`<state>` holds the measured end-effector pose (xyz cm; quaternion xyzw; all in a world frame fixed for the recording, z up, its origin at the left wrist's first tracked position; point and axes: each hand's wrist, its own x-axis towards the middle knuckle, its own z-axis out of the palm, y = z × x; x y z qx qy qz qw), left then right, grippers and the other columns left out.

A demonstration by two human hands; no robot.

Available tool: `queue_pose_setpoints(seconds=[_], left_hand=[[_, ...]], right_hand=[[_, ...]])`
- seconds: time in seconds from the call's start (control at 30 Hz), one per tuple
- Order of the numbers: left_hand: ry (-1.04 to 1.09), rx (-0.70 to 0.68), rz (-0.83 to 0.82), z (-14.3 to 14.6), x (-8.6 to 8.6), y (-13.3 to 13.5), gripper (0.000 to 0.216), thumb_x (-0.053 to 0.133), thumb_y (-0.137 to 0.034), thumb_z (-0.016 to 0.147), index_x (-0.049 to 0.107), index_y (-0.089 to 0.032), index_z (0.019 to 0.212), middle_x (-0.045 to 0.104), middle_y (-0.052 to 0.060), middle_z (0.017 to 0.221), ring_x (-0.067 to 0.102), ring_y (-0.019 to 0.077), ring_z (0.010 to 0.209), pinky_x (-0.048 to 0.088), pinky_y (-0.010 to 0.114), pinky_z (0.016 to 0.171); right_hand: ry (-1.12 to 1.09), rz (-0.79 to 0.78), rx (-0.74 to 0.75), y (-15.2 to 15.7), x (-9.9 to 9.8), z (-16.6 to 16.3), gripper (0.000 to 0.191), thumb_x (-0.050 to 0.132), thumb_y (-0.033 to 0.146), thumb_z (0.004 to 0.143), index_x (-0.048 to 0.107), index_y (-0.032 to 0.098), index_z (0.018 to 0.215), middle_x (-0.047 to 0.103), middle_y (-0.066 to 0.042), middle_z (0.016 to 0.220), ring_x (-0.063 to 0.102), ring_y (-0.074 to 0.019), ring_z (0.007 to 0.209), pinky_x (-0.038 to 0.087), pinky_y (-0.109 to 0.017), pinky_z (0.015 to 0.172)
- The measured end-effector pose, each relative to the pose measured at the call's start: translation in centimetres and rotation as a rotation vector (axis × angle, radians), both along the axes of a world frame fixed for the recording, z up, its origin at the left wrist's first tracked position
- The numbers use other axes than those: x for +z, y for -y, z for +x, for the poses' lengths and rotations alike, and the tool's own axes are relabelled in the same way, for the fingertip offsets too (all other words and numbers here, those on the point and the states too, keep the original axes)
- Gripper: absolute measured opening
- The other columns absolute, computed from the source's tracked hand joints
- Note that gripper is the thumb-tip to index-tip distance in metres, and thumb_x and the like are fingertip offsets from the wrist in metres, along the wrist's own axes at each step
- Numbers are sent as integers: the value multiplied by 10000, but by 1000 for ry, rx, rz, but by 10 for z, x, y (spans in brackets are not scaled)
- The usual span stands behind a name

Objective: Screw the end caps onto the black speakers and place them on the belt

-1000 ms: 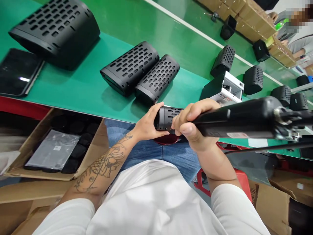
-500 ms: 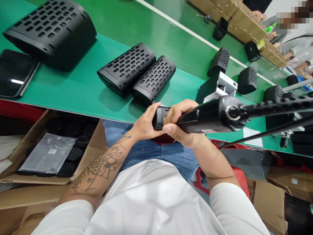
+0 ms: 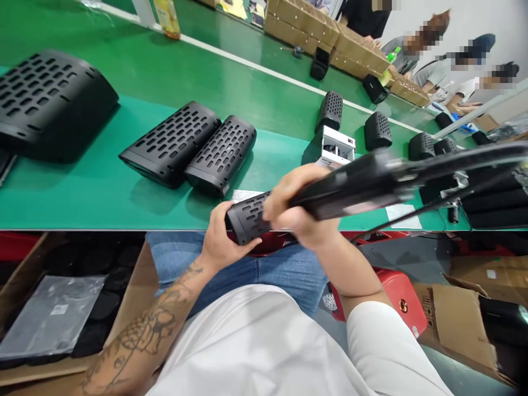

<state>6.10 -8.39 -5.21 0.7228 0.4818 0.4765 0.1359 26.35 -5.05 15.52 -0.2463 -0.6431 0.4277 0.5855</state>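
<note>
My left hand [image 3: 218, 236] grips the near left end of a black slotted housing [image 3: 247, 217] at the table's front edge, above my lap. In my closed right hand [image 3: 299, 206] is a black corded electric screwdriver [image 3: 346, 184], slanting across the housing's right end. Its tip is hidden behind my fingers, so contact with the housing cannot be made out. Just behind my left hand, two similar slotted housings [image 3: 175, 140] lie side by side on the green mat. Beyond the screwdriver stands a small white and black box-shaped device [image 3: 336, 146].
A larger slotted housing [image 3: 58, 102] lies at left. More housings [image 3: 377, 130] stand along the bench at right. The screwdriver's cable [image 3: 474, 159] runs off to the right. An open carton [image 3: 132, 280] with a plastic bag [image 3: 53, 313] is at lower left; a red stool [image 3: 398, 297] is at right.
The view has shifted, showing more of the far bench. The held housing is tilted and more of its slotted face shows. Both hands keep their holds; the right hand and screwdriver are blurred by motion.
</note>
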Motion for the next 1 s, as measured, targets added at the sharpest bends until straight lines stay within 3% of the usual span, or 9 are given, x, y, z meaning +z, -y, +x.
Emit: queue_pose_setpoints(seconds=[0.1,0.2,0.27,0.33,0.4,0.5,0.67,0.83,1.0], left_hand=[[-78,91,101,14,4,49,1283,1024,-707,939,330,-203,1893,610,309,1652,706,561,1554,680,774,1261],[-185,-27,65,10,12,81,1153,881,-704,1047,329,-200,1925,540,354,1725,779,522,1395,772,711,1075],[-205,-212,37,-2,25,77,924,756,-519,1141,354,-233,1922,568,327,1736,834,421,1272,809,563,933],[-242,-393,41,-14,48,52,810,669,-239,1118,423,-261,1890,630,283,1737,846,368,1319,808,485,969],[-384,-519,85,-19,78,15,882,656,-43,992,542,-281,1834,648,248,1805,777,396,1548,750,559,1220],[-652,-661,152,-6,118,-42,1081,701,81,818,653,-346,1809,576,146,1965,527,462,1852,475,739,1514],[-917,-935,211,43,147,-90,971,932,-32,752,773,-236,1688,760,214,1760,671,474,1714,381,703,1553],[-989,-665,132,71,144,-60,979,1033,-483,878,720,-40,1694,807,346,1466,779,562,1339,492,790,1369],[-884,-371,-19,73,132,-27,956,1005,-468,930,698,-49,1733,776,354,1417,753,574,1274,593,711,1145]], right_hand=[[-94,83,-411,-14,17,55,525,1117,708,865,759,379,1063,645,119,633,547,-160,470,589,-370,538],[-33,102,-745,-42,16,115,588,1122,758,837,749,337,1010,665,97,671,624,-159,531,584,-367,584],[57,123,-891,-62,2,146,636,1042,841,878,722,302,984,662,86,689,661,-163,546,565,-365,591],[110,137,-961,-78,-18,166,687,958,915,904,672,293,965,628,91,670,687,-179,542,561,-366,584],[103,136,-945,-88,-38,177,707,925,943,911,621,307,970,579,102,638,719,-210,551,588,-385,588],[83,121,-882,-90,-55,180,684,943,911,922,603,322,996,554,104,620,745,-247,568,628,-426,596],[58,113,-803,-77,-48,174,656,1020,857,893,660,317,986,602,91,621,653,-200,497,596,-400,536],[-113,170,-753,-32,-6,162,521,1100,679,907,720,337,1006,623,103,651,599,-156,479,615,-352,540],[-128,182,-608,24,31,147,503,1123,625,908,708,342,942,624,87,630,552,-154,422,616,-351,494]])
